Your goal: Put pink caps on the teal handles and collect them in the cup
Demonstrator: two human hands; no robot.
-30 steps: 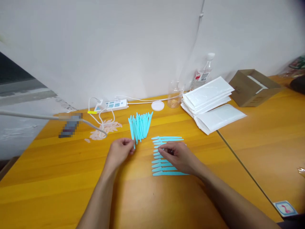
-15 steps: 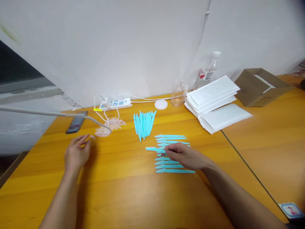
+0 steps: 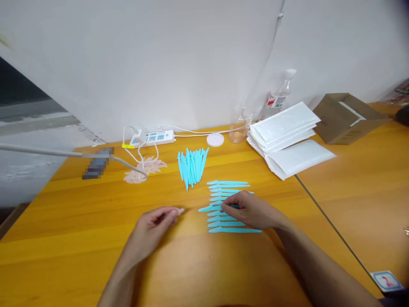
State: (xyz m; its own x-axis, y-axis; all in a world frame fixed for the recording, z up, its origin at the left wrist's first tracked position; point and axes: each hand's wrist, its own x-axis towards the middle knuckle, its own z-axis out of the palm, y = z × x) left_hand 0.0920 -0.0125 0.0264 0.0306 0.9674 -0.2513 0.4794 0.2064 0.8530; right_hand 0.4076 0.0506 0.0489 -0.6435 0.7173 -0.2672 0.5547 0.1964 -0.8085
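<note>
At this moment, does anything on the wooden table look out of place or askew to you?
Yes, mildly. The turquoise knife-shaped stick in the right hand juts left past the row of sticks, breaking its edge. Also, a white cable crosses over the pile of pale pieces, which looks untidy.

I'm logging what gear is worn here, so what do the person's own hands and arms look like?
The left hand and right hand are both bare, without gloves. The left forearm and right forearm show no sleeves, and I see no watch, bracelet or cable. No rings show, though some fingers are hidden.
</note>
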